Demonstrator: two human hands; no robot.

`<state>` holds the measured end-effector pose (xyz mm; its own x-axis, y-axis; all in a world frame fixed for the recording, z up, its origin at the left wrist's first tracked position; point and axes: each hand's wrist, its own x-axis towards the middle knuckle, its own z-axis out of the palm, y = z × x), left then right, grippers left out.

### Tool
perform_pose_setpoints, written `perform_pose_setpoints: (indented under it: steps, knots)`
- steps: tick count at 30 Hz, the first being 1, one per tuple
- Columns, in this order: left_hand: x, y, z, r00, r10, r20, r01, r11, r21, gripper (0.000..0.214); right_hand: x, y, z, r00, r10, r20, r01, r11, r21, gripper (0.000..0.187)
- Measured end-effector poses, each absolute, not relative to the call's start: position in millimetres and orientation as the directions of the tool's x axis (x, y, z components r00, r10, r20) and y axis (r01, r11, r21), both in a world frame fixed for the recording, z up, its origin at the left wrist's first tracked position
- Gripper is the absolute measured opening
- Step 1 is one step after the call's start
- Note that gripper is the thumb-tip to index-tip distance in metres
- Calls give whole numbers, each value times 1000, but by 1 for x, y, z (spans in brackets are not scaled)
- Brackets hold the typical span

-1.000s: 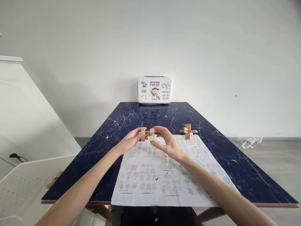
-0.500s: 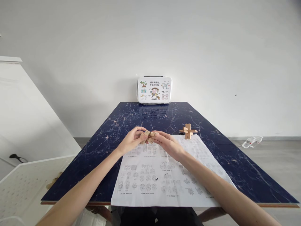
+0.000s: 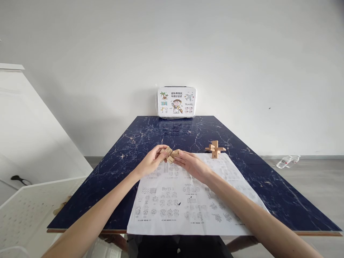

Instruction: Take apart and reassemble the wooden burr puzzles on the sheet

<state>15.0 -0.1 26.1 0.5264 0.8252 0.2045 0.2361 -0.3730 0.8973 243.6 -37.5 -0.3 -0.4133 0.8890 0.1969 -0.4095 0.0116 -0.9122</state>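
Note:
Above the far edge of the printed sheet, both hands grip a small wooden interlocking puzzle (image 3: 170, 158) made of light blocks. My left hand (image 3: 152, 160) pinches its left side between thumb and fingers. On the right end, my right hand (image 3: 194, 165) holds a block by the fingertips, with the other fingers underneath. The fingers hide part of the puzzle, so how the blocks join cannot be made out. A second wooden puzzle (image 3: 215, 149), an assembled cross of bars, stands at the sheet's far right corner, apart from both hands.
A white instruction sheet (image 3: 172, 193) with line diagrams covers the near middle of the dark blue marbled table (image 3: 118, 157). A white cartoon-printed case (image 3: 176, 102) leans against the wall at the back. Clear plastic bottles (image 3: 288, 161) lie on the floor at right.
The puzzle has been turned slightly between my fingers, so its blocks show at a different angle. My hands stay in almost the same place; the cross puzzle has not moved.

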Motion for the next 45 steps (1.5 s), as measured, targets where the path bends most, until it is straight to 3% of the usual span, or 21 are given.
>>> perform_pose_setpoints:
  steps: [7, 14, 18, 23, 27, 34, 40, 45]
  knots:
    - [15, -3, 31, 512, 825, 241, 361, -461, 811, 46, 240, -41, 2, -373, 918, 132, -361, -13, -932, 38]
    - [15, -3, 29, 577, 717, 391, 372, -656, 656, 39, 241, -42, 1, -369, 923, 106, -294, -8, -956, 41]
    - [15, -4, 26, 607, 654, 451, 352, -730, 585, 38, 242, -45, 3, -309, 948, 76, -163, 26, -986, 47]
    - [17, -7, 26, 571, 696, 435, 372, -692, 619, 27, 241, -49, 7, -312, 941, 131, -76, 112, -991, 44]
    - [18, -6, 26, 581, 661, 475, 345, -728, 592, 20, 241, -47, 6, -291, 950, 117, -50, 107, -993, 47]
    - [21, -6, 25, 622, 626, 470, 319, -751, 579, 22, 241, -46, 3, -334, 934, 130, -99, 103, -990, 44]
    - [23, -15, 36, 629, 643, 437, 336, -732, 593, 33, 238, -48, 4, -411, 905, 110, -254, 3, -967, 37]
    - [21, -19, 39, 654, 632, 416, 377, -748, 546, 69, 238, -47, 5, -457, 881, 120, -324, -39, -945, 42]
